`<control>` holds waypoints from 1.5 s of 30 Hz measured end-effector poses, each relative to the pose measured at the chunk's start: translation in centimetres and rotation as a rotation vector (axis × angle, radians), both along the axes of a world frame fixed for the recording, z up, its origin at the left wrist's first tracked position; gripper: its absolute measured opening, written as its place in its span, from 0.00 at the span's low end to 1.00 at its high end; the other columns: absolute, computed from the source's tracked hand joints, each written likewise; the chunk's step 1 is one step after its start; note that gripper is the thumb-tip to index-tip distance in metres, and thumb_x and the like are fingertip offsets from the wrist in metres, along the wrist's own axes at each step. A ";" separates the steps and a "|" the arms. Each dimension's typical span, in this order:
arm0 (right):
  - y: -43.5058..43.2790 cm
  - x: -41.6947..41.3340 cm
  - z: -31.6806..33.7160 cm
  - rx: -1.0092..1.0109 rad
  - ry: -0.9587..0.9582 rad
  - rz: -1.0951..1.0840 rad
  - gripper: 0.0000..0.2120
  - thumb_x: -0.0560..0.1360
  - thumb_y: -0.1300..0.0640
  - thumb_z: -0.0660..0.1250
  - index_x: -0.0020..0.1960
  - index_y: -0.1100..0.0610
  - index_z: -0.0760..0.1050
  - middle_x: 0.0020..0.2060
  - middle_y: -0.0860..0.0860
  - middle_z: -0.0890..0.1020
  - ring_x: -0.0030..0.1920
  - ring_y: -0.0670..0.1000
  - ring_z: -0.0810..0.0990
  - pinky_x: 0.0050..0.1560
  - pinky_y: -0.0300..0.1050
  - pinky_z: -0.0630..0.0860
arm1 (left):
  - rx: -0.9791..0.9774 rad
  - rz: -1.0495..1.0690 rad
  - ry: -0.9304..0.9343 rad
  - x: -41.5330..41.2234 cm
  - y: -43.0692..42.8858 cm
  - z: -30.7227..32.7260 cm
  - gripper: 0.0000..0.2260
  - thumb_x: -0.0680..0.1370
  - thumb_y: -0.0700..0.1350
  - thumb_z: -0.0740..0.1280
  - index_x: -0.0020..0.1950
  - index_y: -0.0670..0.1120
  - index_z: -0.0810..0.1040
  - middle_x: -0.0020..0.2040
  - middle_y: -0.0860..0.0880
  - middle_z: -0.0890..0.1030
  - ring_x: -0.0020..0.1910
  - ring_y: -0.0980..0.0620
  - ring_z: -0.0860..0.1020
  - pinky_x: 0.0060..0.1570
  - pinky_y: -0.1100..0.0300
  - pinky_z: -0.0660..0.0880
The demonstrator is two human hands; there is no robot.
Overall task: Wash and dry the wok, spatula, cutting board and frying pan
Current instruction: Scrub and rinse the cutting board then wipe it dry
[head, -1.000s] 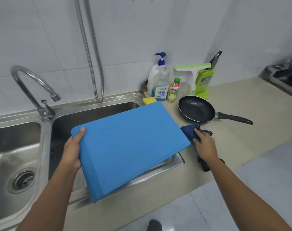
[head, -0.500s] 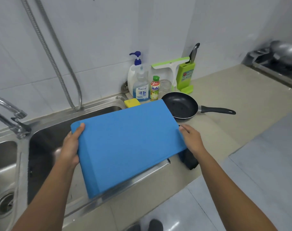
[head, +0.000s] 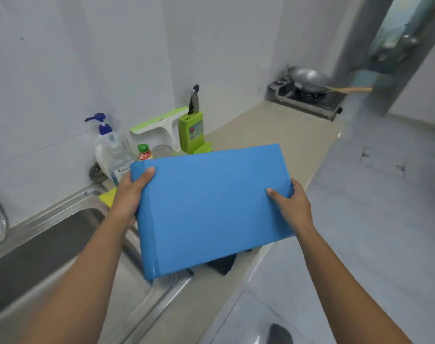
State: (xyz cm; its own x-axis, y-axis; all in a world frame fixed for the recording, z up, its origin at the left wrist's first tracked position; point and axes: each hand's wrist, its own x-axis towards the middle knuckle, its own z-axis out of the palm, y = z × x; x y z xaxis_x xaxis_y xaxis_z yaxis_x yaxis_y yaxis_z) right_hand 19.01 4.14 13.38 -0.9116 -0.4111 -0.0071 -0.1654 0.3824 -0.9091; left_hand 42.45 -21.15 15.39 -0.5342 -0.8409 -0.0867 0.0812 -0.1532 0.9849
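Big blue cutting board point(head: 211, 209) up in the air, just right of the sink point(head: 62, 244) and over the edge of the counter point(head: 273, 130). Held at both short ends: left hand point(head: 129, 197) wrapped round the end nearer the sink, thumb on top; right hand point(head: 293, 207) wrapped round the far end, thumb on top too. Both hands gripping tight, nothing else in them. Long way of the board running left to right, from one hand to the other, near side tipped down a little. Board right between the hands, so neither hand nearer than the other.

Dark cloth point(head: 221, 264) peeking out from under the board, on the counter just right of the sink. Probably the drying rag, but mostly hidden, so hard to be sure. Soap bottle point(head: 109, 150) and green knife holder point(head: 191, 130) behind the board, by the wall. Wok point(head: 308, 79) with a wooden-handled spatula point(head: 348, 90) well off from the sink, on the stove point(head: 308, 103) at the far end of the counter.

Next job, at a guess: rest the board down or free one hand for the cloth.
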 end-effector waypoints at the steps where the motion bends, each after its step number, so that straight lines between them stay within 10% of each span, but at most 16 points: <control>1: 1.0 -1.4 0.4 -0.010 0.010 -0.032 0.20 0.74 0.48 0.71 0.61 0.46 0.66 0.47 0.39 0.72 0.49 0.47 0.72 0.49 0.43 0.66 | -0.032 -0.024 -0.007 -2.1 0.4 0.4 0.07 0.77 0.48 0.70 0.54 0.50 0.79 0.47 0.51 0.86 0.44 0.51 0.84 0.44 0.54 0.81; 15: 10.2 -28.7 4.2 -0.065 0.114 -0.183 0.28 0.72 0.48 0.72 0.68 0.51 0.66 0.60 0.47 0.75 0.57 0.50 0.74 0.52 0.47 0.70 | -0.256 -0.010 -0.154 -30.9 7.7 3.0 0.35 0.61 0.64 0.76 0.62 0.50 0.74 0.57 0.53 0.82 0.52 0.52 0.82 0.55 0.50 0.78; 27: 0.1 -42.5 2.2 -0.157 0.055 -0.099 0.32 0.72 0.52 0.74 0.71 0.53 0.63 0.62 0.49 0.75 0.58 0.51 0.75 0.52 0.46 0.69 | -0.297 0.163 -0.120 -41.3 2.5 2.4 0.24 0.72 0.51 0.75 0.63 0.48 0.70 0.54 0.57 0.78 0.49 0.61 0.78 0.41 0.65 0.73; 45: -25.8 -62.1 0.2 -0.046 0.065 0.204 0.33 0.70 0.51 0.75 0.70 0.54 0.64 0.60 0.47 0.75 0.56 0.49 0.74 0.54 0.47 0.70 | -0.176 0.430 -0.208 -54.4 -15.1 -0.7 0.25 0.72 0.52 0.76 0.63 0.46 0.70 0.56 0.52 0.79 0.51 0.55 0.80 0.46 0.59 0.78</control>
State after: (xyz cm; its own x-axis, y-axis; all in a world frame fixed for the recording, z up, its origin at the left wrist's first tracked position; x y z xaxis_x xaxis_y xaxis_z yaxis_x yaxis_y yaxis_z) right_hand -43.08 -21.69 13.59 -0.8073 -0.5858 0.0723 -0.2942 0.2931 -0.9097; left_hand -11.98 -36.27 14.64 -0.1235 -0.9923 0.0087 -0.1000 0.0212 0.9948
